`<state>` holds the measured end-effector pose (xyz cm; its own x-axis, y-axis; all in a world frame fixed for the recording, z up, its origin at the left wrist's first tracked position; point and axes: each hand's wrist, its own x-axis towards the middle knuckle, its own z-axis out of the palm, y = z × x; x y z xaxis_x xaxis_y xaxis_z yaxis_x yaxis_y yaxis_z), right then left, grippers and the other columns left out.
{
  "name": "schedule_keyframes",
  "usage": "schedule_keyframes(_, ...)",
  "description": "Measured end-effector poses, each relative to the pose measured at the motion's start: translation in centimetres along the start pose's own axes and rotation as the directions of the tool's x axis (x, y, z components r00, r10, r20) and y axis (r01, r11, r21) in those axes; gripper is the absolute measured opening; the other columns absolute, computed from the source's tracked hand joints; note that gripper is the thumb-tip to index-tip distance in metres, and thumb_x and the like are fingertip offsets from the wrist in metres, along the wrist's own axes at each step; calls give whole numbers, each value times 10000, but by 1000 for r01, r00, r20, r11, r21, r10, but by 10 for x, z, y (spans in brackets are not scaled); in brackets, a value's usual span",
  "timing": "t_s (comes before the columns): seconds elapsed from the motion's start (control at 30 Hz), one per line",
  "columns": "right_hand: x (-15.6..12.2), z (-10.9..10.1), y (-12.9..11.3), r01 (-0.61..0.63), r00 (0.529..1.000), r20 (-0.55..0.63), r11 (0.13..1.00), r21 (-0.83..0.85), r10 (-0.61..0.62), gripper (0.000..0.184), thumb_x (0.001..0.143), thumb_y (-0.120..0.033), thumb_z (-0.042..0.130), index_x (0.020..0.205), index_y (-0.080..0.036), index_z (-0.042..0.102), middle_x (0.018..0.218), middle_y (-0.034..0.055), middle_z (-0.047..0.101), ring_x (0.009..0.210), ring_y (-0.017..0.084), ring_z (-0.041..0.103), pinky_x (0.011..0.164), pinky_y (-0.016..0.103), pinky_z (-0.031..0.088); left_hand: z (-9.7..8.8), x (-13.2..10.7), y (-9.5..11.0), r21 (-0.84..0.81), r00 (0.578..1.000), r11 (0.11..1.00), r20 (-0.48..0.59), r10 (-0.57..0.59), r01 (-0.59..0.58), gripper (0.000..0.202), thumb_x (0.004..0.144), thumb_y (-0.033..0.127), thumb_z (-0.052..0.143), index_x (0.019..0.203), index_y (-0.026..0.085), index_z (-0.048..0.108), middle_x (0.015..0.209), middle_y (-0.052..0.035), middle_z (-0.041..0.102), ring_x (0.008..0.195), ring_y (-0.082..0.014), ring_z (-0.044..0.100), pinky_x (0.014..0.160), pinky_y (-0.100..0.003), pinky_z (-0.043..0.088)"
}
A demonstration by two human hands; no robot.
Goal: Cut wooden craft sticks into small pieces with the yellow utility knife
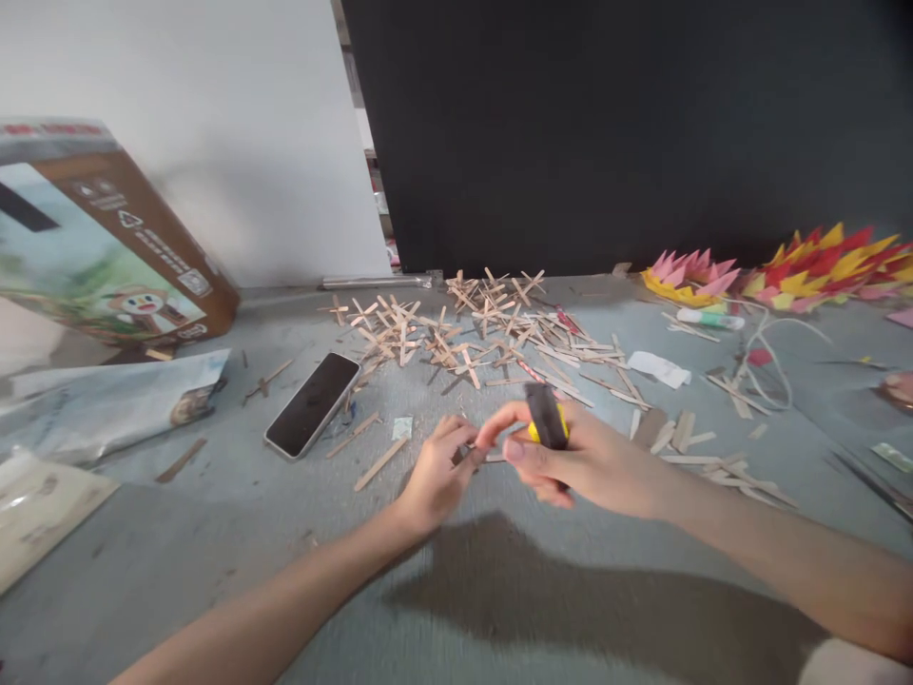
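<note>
My left hand (442,466) is closed in a pinch low over the table, its fingertips meeting those of my right hand. A pale wooden craft stick (495,458) shows between the two hands, its left end running into my left fingers. My right hand (563,452) is wrapped around a black-and-yellow tool (548,419); its black end points up, and the rest is hidden in the palm, so its exact kind cannot be made out. Beyond the hands lies a heap of crossed craft sticks (456,338). Loose sticks (734,476) lie right of my right hand.
A phone (312,404) lies left of the hands, near a small pale square (402,428). A printed carton (135,247) stands at the left. Paper crowns (691,276), a glue stick (709,319) and a white cord (770,357) are at the right. Someone's fingers (897,388) show at the right edge.
</note>
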<state>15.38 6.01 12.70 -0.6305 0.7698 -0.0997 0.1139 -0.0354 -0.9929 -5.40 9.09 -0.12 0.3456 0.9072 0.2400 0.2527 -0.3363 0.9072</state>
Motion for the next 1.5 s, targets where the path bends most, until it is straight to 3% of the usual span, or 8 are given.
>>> schedule_keyframes(0.07,-15,-14,16,-187,977,-142,954,-232,157,461,1015,-584,641,1313,-234,598,667,-91,443,515,101,393,497,229,321,1,-1,-1,36,999,999,34,-40,39,163,975,330,661,1036,196,729,923,-60,688,900,-210,644,825,-344,504)
schedule_keyframes(0.2,-42,-31,45,-370,924,-319,711,-598,212,357,1095,-554,458,1328,-291,524,669,-73,526,532,143,468,522,252,307,2,-2,1,187,985,981,154,-75,45,481,972,208,636,1449,243,588,916,-34,717,958,-229,639,976,-438,464)
schedule_keyframes(0.43,-58,-29,69,-256,967,-217,503,-826,135,315,1131,-401,392,1366,-320,586,883,29,773,720,216,721,576,270,359,-2,-1,7,471,961,869,277,15,-149,322,1019,230,625,1330,216,707,1204,-121,679,1165,-288,555,1051,-507,416)
schedule_keyframes(0.63,-43,-19,83,-254,965,-215,350,-902,148,305,1131,-438,447,1026,-237,652,730,24,736,665,220,720,555,296,256,-11,6,4,501,947,846,322,11,-181,363,960,405,750,1302,285,759,1328,-102,635,1277,-317,510,1091,-518,396)
schedule_keyframes(0.73,-35,-22,90,-229,972,-203,287,-930,115,318,1132,-412,459,993,-212,664,742,41,755,654,221,723,558,313,218,-14,8,4,490,940,850,340,17,-193,430,890,439,827,1290,296,765,1402,-91,614,1330,-325,488,1107,-505,391)
schedule_keyframes(1.0,-25,-29,95,-165,985,-146,246,-955,94,373,1147,-403,422,991,-199,692,724,51,753,624,214,707,561,340,183,-17,10,9,462,934,873,356,-19,-158,471,789,473,905,1216,308,792,1463,-72,622,1380,-349,472,1119,-519,360)
schedule_keyframes(1.23,-26,-29,98,-143,989,-128,238,-961,79,392,1152,-413,395,962,-203,667,688,35,725,597,206,687,558,338,173,-19,13,8,434,924,881,383,8,-187,673,743,514,922,1349,297,726,1437,-84,657,1363,-360,486,1114,-512,350)
schedule_keyframes(1.5,-29,-29,100,-105,994,-99,215,-971,36,378,1153,-403,399,967,-199,657,676,27,718,566,195,678,551,334,173,-20,13,12,433,922,882,387,2,-184,673,746,477,926,1352,271,716,1439,-76,662,1365,-340,493,1131,-507,340)
